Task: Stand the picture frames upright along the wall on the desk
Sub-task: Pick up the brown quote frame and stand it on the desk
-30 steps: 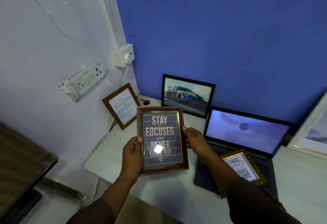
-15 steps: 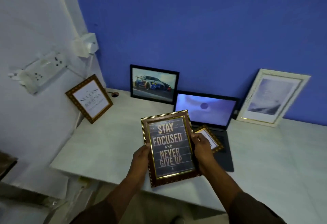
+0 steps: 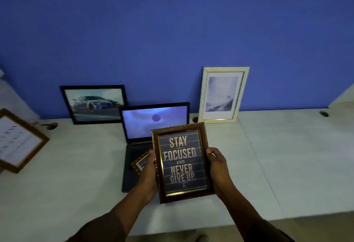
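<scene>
I hold a brown and gold "Stay focused" frame (image 3: 181,162) above the desk (image 3: 277,165), picture facing me. My left hand (image 3: 148,174) grips its left edge and my right hand (image 3: 217,167) its right edge. A black car-photo frame (image 3: 93,104) and a white frame (image 3: 223,94) lean upright against the blue wall. A gold-edged frame (image 3: 18,140) leans at the far left. Another small gold frame (image 3: 140,164) lies flat on the laptop keyboard, mostly hidden behind my left hand.
An open laptop (image 3: 153,123) with a lit screen sits mid-desk, between the car frame and the white frame. Cable holes show in the desk at the left (image 3: 50,126) and far right (image 3: 323,114). The desk's front edge runs near my forearms.
My view has swung right, so the white side wall and sockets have left the view. The held frame has moved right, now over the laptop's right side, closer to the white frame.
</scene>
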A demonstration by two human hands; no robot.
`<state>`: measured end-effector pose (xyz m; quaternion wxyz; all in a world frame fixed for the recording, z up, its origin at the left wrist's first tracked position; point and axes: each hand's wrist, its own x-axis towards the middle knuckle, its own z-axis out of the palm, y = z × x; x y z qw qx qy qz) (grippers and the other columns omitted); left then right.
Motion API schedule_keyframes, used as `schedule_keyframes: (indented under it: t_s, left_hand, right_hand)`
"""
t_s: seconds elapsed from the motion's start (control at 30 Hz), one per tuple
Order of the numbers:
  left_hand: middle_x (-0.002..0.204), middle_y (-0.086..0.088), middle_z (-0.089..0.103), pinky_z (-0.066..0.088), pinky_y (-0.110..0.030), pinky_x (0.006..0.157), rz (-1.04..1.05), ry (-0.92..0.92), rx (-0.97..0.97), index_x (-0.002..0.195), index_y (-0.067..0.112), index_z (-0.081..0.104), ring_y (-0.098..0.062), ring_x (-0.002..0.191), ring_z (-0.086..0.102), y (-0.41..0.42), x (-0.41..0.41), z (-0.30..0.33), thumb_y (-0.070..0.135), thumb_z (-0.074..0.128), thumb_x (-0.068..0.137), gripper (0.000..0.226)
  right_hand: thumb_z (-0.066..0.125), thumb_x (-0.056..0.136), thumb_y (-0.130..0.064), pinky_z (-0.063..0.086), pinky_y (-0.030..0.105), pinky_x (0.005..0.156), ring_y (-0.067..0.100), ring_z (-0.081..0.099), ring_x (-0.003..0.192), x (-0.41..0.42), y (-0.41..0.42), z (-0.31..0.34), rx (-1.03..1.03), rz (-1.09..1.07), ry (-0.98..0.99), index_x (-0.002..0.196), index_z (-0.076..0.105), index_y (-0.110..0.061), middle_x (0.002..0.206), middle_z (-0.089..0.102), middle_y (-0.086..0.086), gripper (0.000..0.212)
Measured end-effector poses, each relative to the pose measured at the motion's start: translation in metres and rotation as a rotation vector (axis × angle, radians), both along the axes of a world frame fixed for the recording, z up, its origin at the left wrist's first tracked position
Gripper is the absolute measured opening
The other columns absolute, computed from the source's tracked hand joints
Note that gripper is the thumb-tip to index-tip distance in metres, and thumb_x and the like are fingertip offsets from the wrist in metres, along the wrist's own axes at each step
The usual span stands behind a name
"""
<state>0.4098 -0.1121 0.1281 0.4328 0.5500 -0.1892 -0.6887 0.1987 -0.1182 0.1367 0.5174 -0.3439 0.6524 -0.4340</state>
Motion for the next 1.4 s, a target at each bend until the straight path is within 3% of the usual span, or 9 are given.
schedule_keyframes:
  t_s: [0.07,0.13,0.23,0.37,0.57,0.73,0.87,1.07,1.4]
  left_hand:
    - [0.109,-0.013,0.080,0.054,-0.060,0.098,0.032,0.007,0.010,0.134,0.023,0.060,-0.038,0.103,0.075,-0.021,-0.040,0.001,0.073,0.058,0.085,0.071]
    - [0.097,-0.013,0.082,0.052,-0.057,0.100,0.054,0.003,0.030,0.118,0.020,0.068,-0.038,0.095,0.075,-0.036,-0.073,0.003,0.063,0.050,0.095,0.053]
    - [0.111,-0.015,0.079,0.055,-0.050,0.093,-0.002,0.036,0.152,0.117,0.018,0.075,-0.037,0.101,0.075,-0.054,-0.117,-0.005,0.072,0.037,0.094,0.070]
    - [0.109,-0.014,0.080,0.056,-0.047,0.087,-0.040,0.008,0.158,0.114,0.018,0.076,-0.036,0.106,0.073,-0.078,-0.157,-0.015,0.071,0.034,0.096,0.070]
    - [0.120,-0.010,0.077,0.046,-0.057,0.108,-0.147,-0.083,0.167,0.122,0.024,0.075,-0.032,0.113,0.072,-0.115,-0.202,-0.036,0.078,0.031,0.092,0.076]
    - [0.117,-0.009,0.078,0.042,-0.055,0.113,-0.209,-0.092,0.184,0.121,0.022,0.074,-0.031,0.113,0.072,-0.144,-0.228,-0.044,0.077,0.029,0.094,0.076]
    - [0.120,-0.012,0.077,0.050,-0.051,0.102,-0.250,-0.054,0.149,0.124,0.016,0.072,-0.033,0.113,0.072,-0.166,-0.243,-0.047,0.069,0.040,0.096,0.068]
    - [0.115,-0.014,0.078,0.055,-0.047,0.088,-0.199,-0.049,0.163,0.115,0.015,0.073,-0.034,0.104,0.074,-0.187,-0.254,-0.069,0.057,0.040,0.100,0.056]
    - [0.095,-0.006,0.082,0.058,-0.036,0.066,-0.164,-0.042,0.170,0.102,0.019,0.074,-0.021,0.073,0.080,-0.204,-0.264,-0.090,0.056,0.032,0.104,0.056]
  right_hand:
    - [0.040,0.106,-0.042,0.062,0.049,0.086,0.026,0.076,0.093,-0.038,-0.018,-0.002,-0.030,0.017,0.019,0.109,0.061,-0.019,0.104,0.075,0.007,0.031]
    - [0.041,0.106,-0.040,0.062,0.048,0.085,0.025,0.076,0.092,-0.071,-0.032,-0.007,-0.050,0.023,0.036,0.109,0.061,-0.019,0.105,0.074,0.006,0.029]
    - [0.041,0.106,-0.040,0.062,0.046,0.083,0.023,0.075,0.093,-0.113,-0.042,-0.013,-0.028,0.029,0.067,0.107,0.062,-0.021,0.103,0.075,0.003,0.028]
    - [0.045,0.105,-0.041,0.059,0.035,0.078,0.013,0.073,0.092,-0.163,-0.057,-0.022,-0.037,0.076,0.198,0.100,0.066,-0.026,0.096,0.076,-0.006,0.027]
    - [0.045,0.107,-0.034,0.048,0.021,0.068,0.002,0.069,0.088,-0.223,-0.085,-0.037,-0.021,0.142,0.393,0.103,0.073,-0.021,0.095,0.076,-0.009,0.031]
    - [0.046,0.106,-0.029,0.046,0.017,0.069,0.016,0.071,0.095,-0.255,-0.106,-0.052,-0.002,0.146,0.492,0.111,0.074,-0.014,0.105,0.078,0.000,0.033]
    - [0.045,0.106,-0.033,0.047,0.026,0.086,0.023,0.064,0.117,-0.269,-0.124,-0.059,0.031,0.120,0.505,0.132,0.067,-0.015,0.131,0.068,0.006,0.038]
    - [0.045,0.106,-0.037,0.045,0.028,0.093,0.019,0.060,0.117,-0.278,-0.132,-0.065,0.048,0.134,0.416,0.138,0.061,-0.019,0.135,0.063,0.008,0.040]
    - [0.042,0.105,-0.042,0.041,0.009,0.078,0.013,0.060,0.108,-0.277,-0.134,-0.080,0.094,0.184,0.371,0.128,0.066,-0.025,0.118,0.065,-0.002,0.037]
